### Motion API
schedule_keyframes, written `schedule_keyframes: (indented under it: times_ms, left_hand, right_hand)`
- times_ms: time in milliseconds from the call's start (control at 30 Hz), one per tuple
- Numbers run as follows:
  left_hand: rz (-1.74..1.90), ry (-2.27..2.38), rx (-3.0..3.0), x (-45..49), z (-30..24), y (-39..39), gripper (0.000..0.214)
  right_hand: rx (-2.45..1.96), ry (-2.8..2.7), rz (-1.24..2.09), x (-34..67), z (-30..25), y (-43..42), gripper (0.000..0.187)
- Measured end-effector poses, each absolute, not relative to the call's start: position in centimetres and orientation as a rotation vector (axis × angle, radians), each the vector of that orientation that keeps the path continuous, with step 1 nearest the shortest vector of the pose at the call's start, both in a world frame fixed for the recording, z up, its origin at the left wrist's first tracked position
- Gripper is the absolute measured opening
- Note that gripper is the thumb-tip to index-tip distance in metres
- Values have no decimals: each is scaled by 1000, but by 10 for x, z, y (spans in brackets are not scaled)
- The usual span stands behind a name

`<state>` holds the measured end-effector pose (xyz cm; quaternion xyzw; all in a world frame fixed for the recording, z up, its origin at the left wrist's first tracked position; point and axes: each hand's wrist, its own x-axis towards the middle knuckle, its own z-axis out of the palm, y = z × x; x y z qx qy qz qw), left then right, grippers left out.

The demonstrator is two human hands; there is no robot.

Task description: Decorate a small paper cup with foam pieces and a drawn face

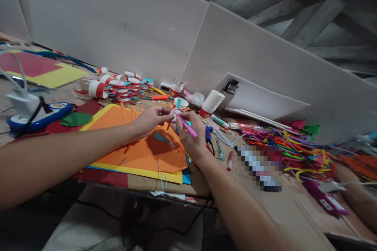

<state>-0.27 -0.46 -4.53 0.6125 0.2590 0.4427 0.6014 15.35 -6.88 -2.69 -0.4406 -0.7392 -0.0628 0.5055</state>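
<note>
My right hand [191, 135] is closed around a pink marker [186, 124], its tip pointing at a small white paper cup piece [174, 112]. The fingers of my left hand [150, 119] pinch that cup piece from the left and steady it. Both hands hover over orange paper sheets [141, 149] lying on yellow, blue and red sheets on the table.
Red-and-white paper cups [118, 86] stand in stacks at the back, and a white cup stack [211, 103] leans nearby. Colourful strips and pipe cleaners [294, 149] pile up at right. A blue-and-white device [35, 113] lies at left. Another person's arm [359, 196] rests at far right.
</note>
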Motion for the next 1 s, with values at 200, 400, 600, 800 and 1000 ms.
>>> schedule_keyframes:
  times_ms: [200,400,600,800,1000]
  left_hand:
    - [1028,594,1412,-2,-44,-5,29]
    - [1035,609,1402,-2,-45,-5,30]
    - [1041,611,1408,-2,-44,-6,30]
    - [1044,609,1394,-2,-44,-5,30]
    - [1031,575,1360,-2,-44,-6,30]
  right_hand:
    - [-1067,-1782,-149,153,-27,-69,8]
    - [-1065,-1783,-149,154,-27,-68,8]
    - [-1057,-1789,-156,154,-28,-68,7]
    - [-1077,-1788,-130,154,-28,-69,9]
    - [-1090,-1747,-126,153,-26,-70,9]
